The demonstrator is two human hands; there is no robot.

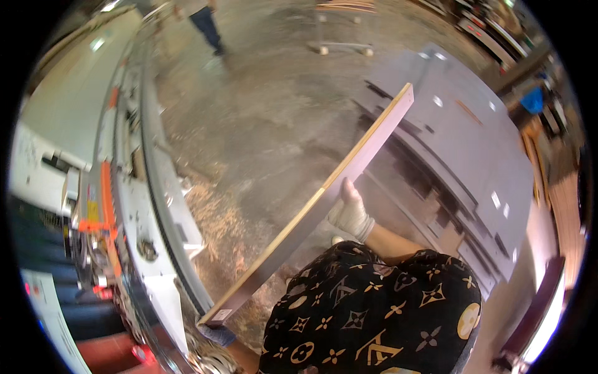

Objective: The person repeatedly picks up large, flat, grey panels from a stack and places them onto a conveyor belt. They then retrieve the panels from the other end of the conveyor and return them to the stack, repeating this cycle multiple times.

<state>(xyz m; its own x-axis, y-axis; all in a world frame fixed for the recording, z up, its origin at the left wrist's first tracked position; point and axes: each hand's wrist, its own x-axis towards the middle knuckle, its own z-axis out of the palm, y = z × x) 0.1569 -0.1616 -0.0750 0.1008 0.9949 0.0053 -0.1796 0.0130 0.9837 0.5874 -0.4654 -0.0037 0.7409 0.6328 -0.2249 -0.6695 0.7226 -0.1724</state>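
Note:
A long, narrow board [299, 223] slants across the middle, from low on the left up to the far right. Its upper edge is pale and wood-coloured, its face is brownish grey, and a small white label [221, 315] sticks near its lower end. My right hand [352, 212], in a whitish glove, grips the board around its middle, thumb on the face. At the lower end my left hand [218, 335], in a dark glove, is closed around the board's corner; its fingertips are partly hidden behind it.
To the left stands a long machine [146, 249] with a rail and orange parts. Sawdust [215, 215] lies on the concrete floor beside it. Large grey panels [461, 131] are stacked at the right, with narrow strips along their edge. Farther off are a person [204, 25] and a wheeled cart [346, 45].

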